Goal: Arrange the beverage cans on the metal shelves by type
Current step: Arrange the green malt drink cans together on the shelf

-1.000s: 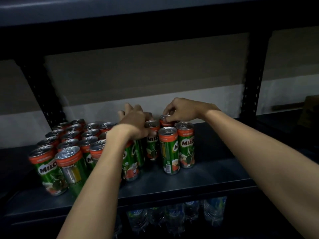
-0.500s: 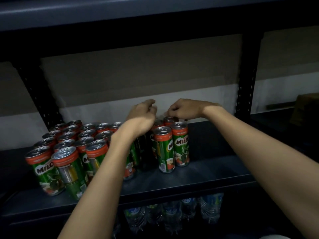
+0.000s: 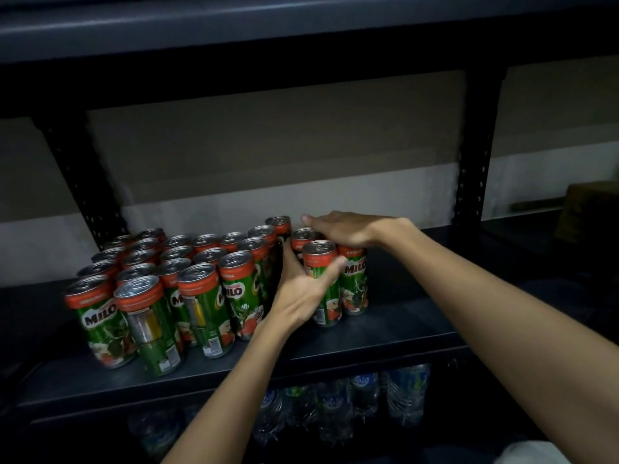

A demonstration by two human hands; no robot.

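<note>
- Left hand (image 3: 303, 289), fingers spread wide, is bracing the green-and-red Milo cans (image 3: 323, 283); right hand (image 3: 348, 229) is lying flat across their tops.
- Judged step: closing the stray cluster toward the main block (image 3: 174, 279) on the dark metal shelf (image 3: 385, 333); next, a gentle upright slide.

Milo cans (image 3: 187, 289) packed tight over the left half of the metal shelf (image 3: 402, 333); no gaps between them wide enough for fingers. Small separate cluster of cans (image 3: 353, 279) just right of the main block, a narrow slot between the two, filled by the left hand (image 3: 301, 289). Right hand (image 3: 348, 229) lies flat over that cluster's tops. Shelf bare to the right of it, up to the perforated upright (image 3: 472, 182). Open headroom above the can tops, under the upper shelf (image 3: 301, 28). Bare front strip of shelf. Water bottles (image 3: 335, 410) crowd the level below.
</note>
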